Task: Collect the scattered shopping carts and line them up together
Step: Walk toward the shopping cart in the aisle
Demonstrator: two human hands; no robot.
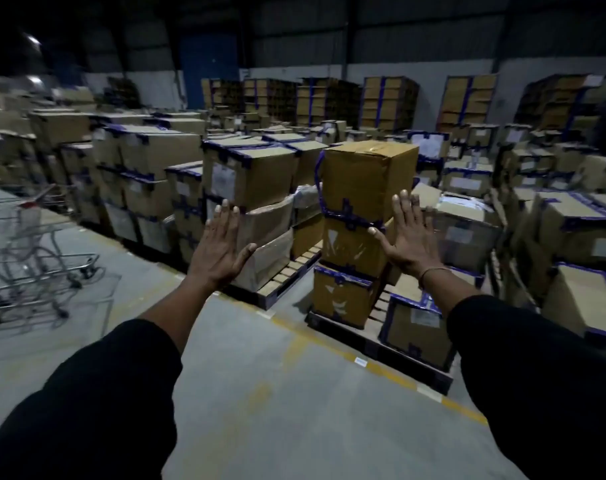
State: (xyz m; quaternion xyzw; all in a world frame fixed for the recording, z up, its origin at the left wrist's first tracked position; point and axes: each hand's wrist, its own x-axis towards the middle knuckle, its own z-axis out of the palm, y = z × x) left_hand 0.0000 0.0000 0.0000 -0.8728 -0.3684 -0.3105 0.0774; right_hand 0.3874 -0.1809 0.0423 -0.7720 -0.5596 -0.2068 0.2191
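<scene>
Metal wire shopping carts [35, 258] stand at the left edge on the grey floor, blurred and partly cut off by the frame; one has a red handle. My left hand [218, 247] is raised in front of me with straight, spread fingers and holds nothing. My right hand [407, 237] is raised the same way, fingers spread, empty, with a thin band at the wrist. Both hands are well to the right of the carts and touch nothing. Black sleeves cover both forearms.
Stacks of taped cardboard boxes [367, 178] on wooden pallets [381, 344] fill the area ahead and to the right. A yellow floor line [329, 344] runs along the pallets' edge. Bare concrete floor [260, 393] lies below my arms. Shelving racks [388, 102] stand against the far wall.
</scene>
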